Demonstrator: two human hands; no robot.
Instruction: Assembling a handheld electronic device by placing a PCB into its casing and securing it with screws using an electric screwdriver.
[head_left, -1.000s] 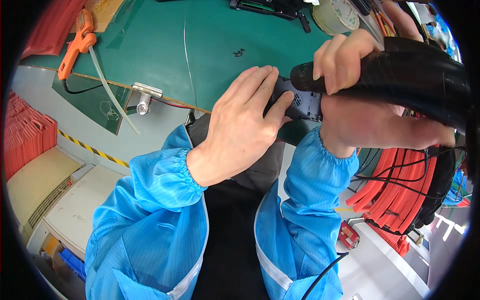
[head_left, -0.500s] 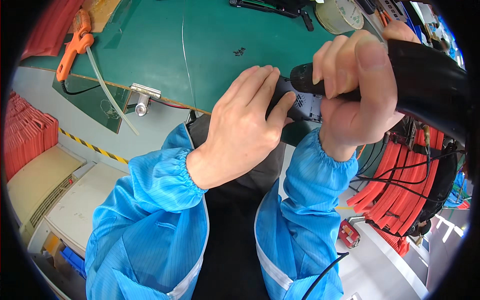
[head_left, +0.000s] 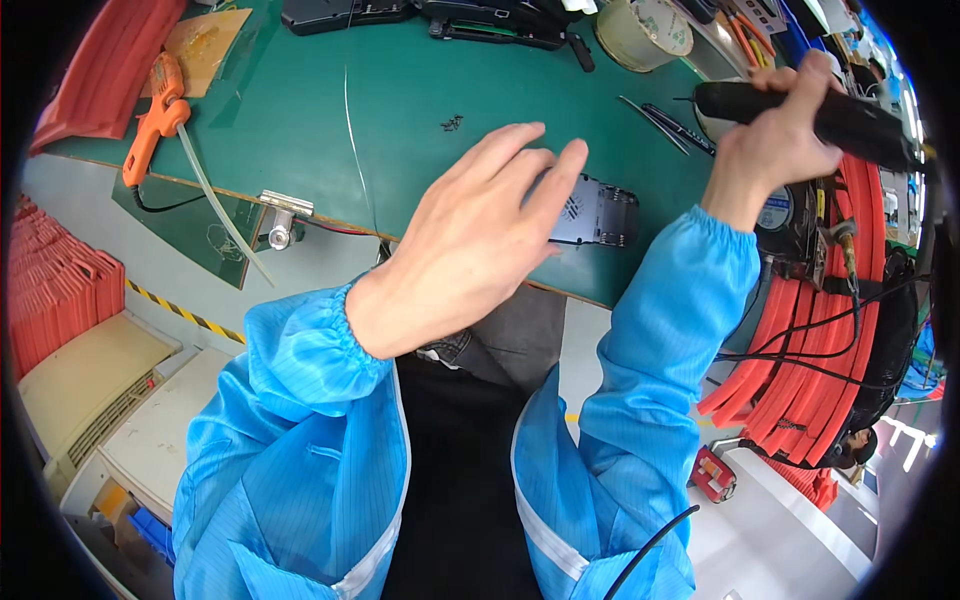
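A black electric screwdriver [head_left: 860, 125] is gripped in my right hand [head_left: 775, 140], its thin bit pointing left, raised at the upper right and apart from the device. On the green table lies a grey rectangular device housing [head_left: 605, 215] with a round pattern of grille holes and a darker right end. My left hand [head_left: 480, 220] is over the housing's left part, fingers stretched and apart, and it hides that part. Whether its fingertips touch the housing I cannot tell. Several small dark screws [head_left: 452, 123] lie in a little heap beyond my left hand.
Tweezers [head_left: 655, 125] and a dark slim tool [head_left: 680, 128] lie near the screwdriver. Black devices [head_left: 500, 25] and a tape roll [head_left: 645, 35] stand at the back. An orange glue gun [head_left: 158, 115] and a metal clamp [head_left: 285, 215] are at the left. Red foam strips [head_left: 790, 360] hang right.
My right hand has lifted the screwdriver off the housing and moved right and away, uncovering the housing's right end. My left hand's fingers have spread and risen from their flat press.
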